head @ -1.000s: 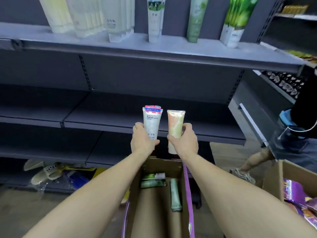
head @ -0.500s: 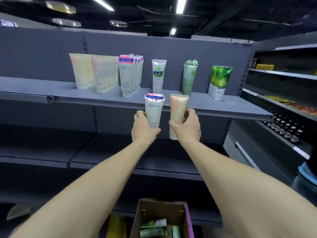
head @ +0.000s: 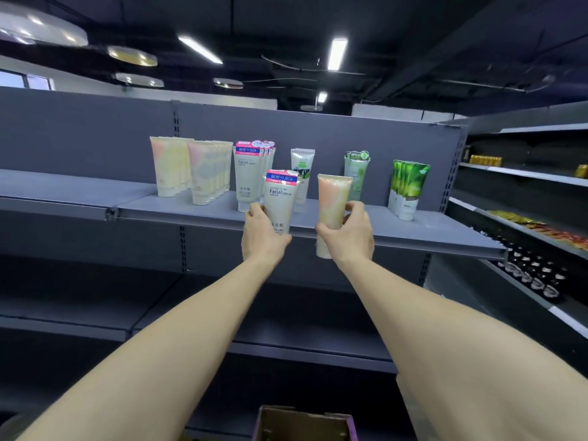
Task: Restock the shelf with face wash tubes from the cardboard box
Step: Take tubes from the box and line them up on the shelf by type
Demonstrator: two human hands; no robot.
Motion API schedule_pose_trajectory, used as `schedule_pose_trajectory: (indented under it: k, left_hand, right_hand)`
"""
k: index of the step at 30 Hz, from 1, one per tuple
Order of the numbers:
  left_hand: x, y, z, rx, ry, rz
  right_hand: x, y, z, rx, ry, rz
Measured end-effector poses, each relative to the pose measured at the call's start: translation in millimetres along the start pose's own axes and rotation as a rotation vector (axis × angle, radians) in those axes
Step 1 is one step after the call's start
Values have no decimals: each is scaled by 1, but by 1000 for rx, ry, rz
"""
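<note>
- Grey store shelf (head: pixel 397 232) carries rows of upright tubes.
- Cardboard box (head: pixel 302 423) sits below the shelf, at the bottom edge.
- Left hand (head: pixel 262 238) has its grip clenched on a white tube (head: pixel 281 202), upright before the shelf edge.
- Right hand (head: pixel 348 235) has its grip clenched on a peach tube (head: pixel 332 202), upright just beside the white tube.
</note>
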State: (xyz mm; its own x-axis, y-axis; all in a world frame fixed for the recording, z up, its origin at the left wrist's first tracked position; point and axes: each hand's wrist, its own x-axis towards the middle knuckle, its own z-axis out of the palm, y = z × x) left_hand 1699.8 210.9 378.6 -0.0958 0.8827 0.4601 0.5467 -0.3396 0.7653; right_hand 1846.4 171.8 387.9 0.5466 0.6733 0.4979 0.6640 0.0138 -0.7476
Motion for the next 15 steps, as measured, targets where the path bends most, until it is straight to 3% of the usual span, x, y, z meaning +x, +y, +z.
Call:
schedule_pose_trajectory:
  k: [15]
  left_hand:
    - [22,-27,-41,16,112,-44]
  right_hand:
    - [-3,-44,47,61,-69,-59]
